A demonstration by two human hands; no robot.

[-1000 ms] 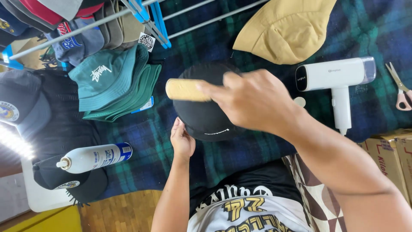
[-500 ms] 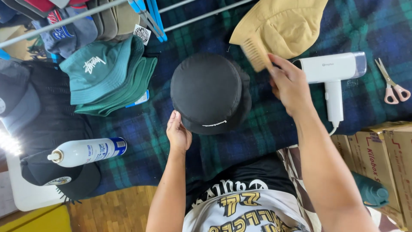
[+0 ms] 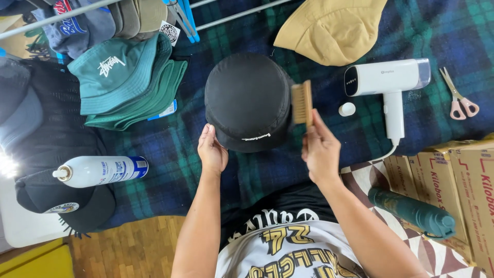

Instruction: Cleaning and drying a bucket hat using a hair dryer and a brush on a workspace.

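both hands at black hat (image 3: 247, 100) brim: left hand (image 3: 212, 150) steadies, right hand (image 3: 320, 149) grips brush (image 3: 302, 102).

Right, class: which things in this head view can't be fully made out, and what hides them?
- Black hat: underside hidden by its own crown.
- Brush: handle covered by right hand.
- Hats on the rack: cut off by top edge.
- Cardboard boxes: cut off by right edge.

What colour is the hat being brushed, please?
The hat is black, clearest in the head view.
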